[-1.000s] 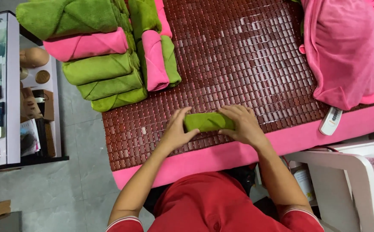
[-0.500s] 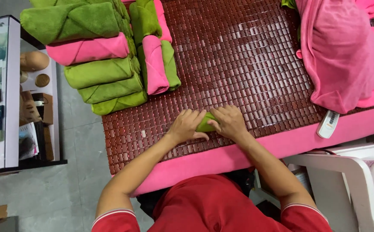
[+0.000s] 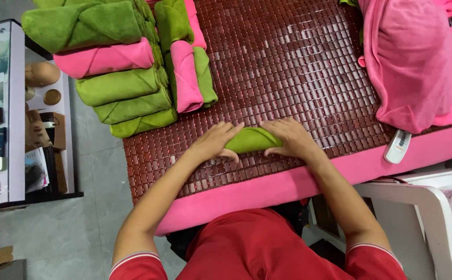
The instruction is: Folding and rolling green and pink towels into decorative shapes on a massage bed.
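I see a small green towel roll (image 3: 253,139) lying crosswise near the near edge of the dark red tiled mat (image 3: 288,67), just far of the pink border (image 3: 267,189). The left hand (image 3: 214,141) presses on the roll's left end, palm down, fingers together and stretched to the right over its top, thumb tucked on the near side. The right hand (image 3: 293,139) covers the right end, fingers slightly spread and curled over the roll, thumb on the near side too. Both forearms run from the red shirt (image 3: 257,254) up and inward, elbows wide.

Against 0.5 s ago, the hands have drawn apart: then they nearly met and only a sliver of green showed, while now the middle of the roll is plain between them. It sits in about the same spot on the mat.

To the far left lies a stack of folded green and pink towels (image 3: 117,78). A loose pink cloth (image 3: 418,62) is heaped at the far right, with a white remote (image 3: 397,147) on the border just near of it. A glass shelf unit (image 3: 8,103) stands on the floor at the left.
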